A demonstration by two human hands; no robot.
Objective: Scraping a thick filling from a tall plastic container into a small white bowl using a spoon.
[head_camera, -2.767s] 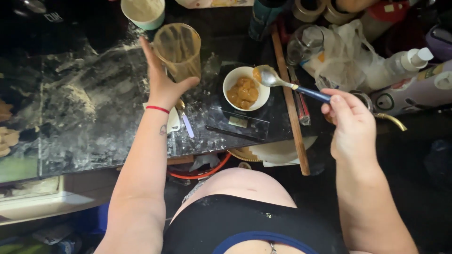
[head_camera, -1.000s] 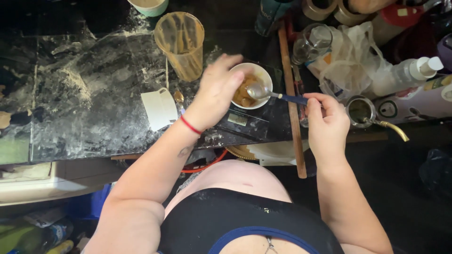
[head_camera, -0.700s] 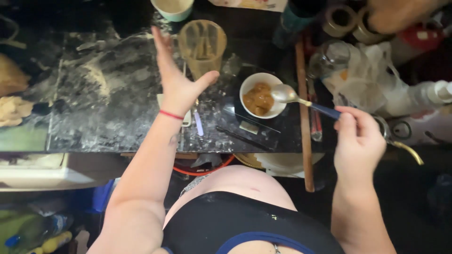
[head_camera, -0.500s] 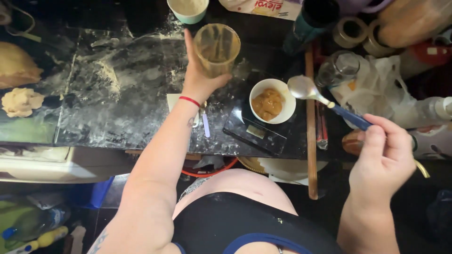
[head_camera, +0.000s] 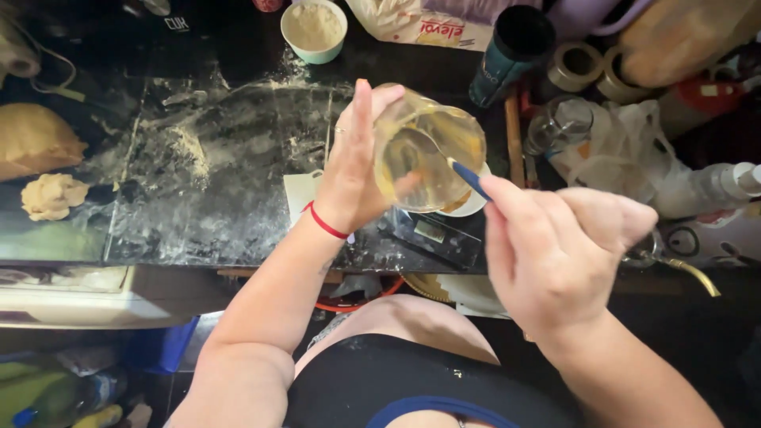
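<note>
Item: clear plastic cup [head_camera: 428, 158], amber-tinted, tipped toward the camera and held above the counter [head_camera: 222, 198].

- Left hand [head_camera: 353, 170] — fingers wrapped round the cup's left wall, thumb over the far rim; a red band sits at the wrist.
- Right hand [head_camera: 555, 246] — fingers pinched shut on the blue handle of a spoon [head_camera: 432, 158], whose bowl lies inside the cup's mouth.
- Below the cup: a white bowl [head_camera: 474, 202], only its rim showing, set on a dark kitchen scale [head_camera: 436, 234].
- Left of the cup: a flour-dusted stretch of dark counter; far left, two pale dough pieces [head_camera: 51, 194], well apart from the cup.
- Behind the cup: a small bowl of flour [head_camera: 314, 30] and a dark green tumbler [head_camera: 511, 51].
- Right of the cup: a wooden stick [head_camera: 515, 143], an empty glass [head_camera: 559, 123], a crumpled plastic bag [head_camera: 626, 158] and a white bottle [head_camera: 713, 190].

Risks, as judged: the cup hangs tilted over the scale, so whatever clings inside may drip past the bowl onto the scale's display. A hard scrape with the spoon could twist the thin wall out of the left hand's grip. The right elbow works close to the glass and bottle — a wide swing could knock them over.
</note>
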